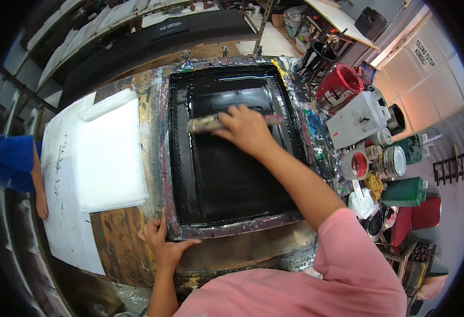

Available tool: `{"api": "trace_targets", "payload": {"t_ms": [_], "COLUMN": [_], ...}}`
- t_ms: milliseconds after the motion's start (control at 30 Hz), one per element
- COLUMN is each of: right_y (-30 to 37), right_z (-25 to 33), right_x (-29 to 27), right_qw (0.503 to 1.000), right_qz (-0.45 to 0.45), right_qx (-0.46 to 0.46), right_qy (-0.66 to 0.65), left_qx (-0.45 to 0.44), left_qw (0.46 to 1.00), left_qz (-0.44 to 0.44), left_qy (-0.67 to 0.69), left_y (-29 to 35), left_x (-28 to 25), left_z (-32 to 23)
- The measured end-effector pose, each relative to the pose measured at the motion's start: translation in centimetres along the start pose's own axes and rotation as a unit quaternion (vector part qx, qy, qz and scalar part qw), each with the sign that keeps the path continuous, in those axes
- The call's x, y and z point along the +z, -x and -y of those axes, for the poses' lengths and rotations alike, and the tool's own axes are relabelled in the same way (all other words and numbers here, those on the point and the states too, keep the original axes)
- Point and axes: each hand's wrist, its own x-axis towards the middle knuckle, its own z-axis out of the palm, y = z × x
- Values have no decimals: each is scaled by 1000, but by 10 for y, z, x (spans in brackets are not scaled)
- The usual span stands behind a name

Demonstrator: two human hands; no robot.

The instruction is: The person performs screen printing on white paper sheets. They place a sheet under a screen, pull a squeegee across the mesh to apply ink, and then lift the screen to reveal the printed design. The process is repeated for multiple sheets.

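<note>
A squeegee [206, 123] with an ink-stained handle lies crosswise on the black, wet-looking mesh of a screen printing frame [232, 229]. My right hand [245, 129] is closed around its middle, arm stretched over the screen. Glossy black ink [237, 98] shows beyond the squeegee; the mesh nearer me looks darker and more even. At the frame's near left corner, my left hand [164, 244] holds on, index finger along the side and thumb along the near edge. Whatever lies beneath the screen is hidden.
Left of the screen lies a stack of white sheets [110, 158] on the stained wooden table [121, 238]. Another person's hand [42, 206] hangs by the table's left edge. Ink tubs, a red bucket [343, 82], a white jug [356, 119] and green containers [403, 192] crowd the right.
</note>
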Motion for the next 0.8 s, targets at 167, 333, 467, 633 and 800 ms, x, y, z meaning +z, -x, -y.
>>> {"api": "trace_targets", "payload": {"t_ms": [167,333,467,633,800], "right_y": [-95,-116,-61,44,128], "right_z": [-62,-80,-45,41,118], "right_x": [-12,-4,3,-57,-139], "right_qw": [990,997,999,997,984], "right_qz": [138,61,51,78,163], "right_qx": [-3,-41,-11,16,56], "right_qy": [-25,-18,4,-6,-39], "left_qx": [-41,-46,5,7,0], "left_qw": [989,977,992,992,963], "left_qz": [6,-17,-39,-52,-66], "left_qy": [139,209,120,113,263], "left_y": [2,6,7,8,0], "left_x": [1,6,6,7,3], "left_z": [0,0,3,6,-18]}}
